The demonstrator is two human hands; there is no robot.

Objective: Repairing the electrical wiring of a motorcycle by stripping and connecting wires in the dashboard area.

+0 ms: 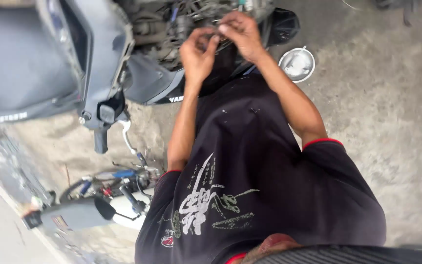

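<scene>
My left hand (197,53) and my right hand (241,32) meet at the top of the view, fingertips pinched together on a small part (217,33) too small to identify. They hover just in front of the exposed engine and wiring (181,17) of a grey scooter (25,54) whose side panels are off. My forearms reach up from my black printed shirt (250,186), which fills the lower middle of the view.
A round metal bowl (297,63) sits on the concrete floor (387,122) to the right of my hands. The scooter's handlebar grip (101,139) and brake lever (126,137) hang at left. Another vehicle with a mirror (104,208) stands at lower left.
</scene>
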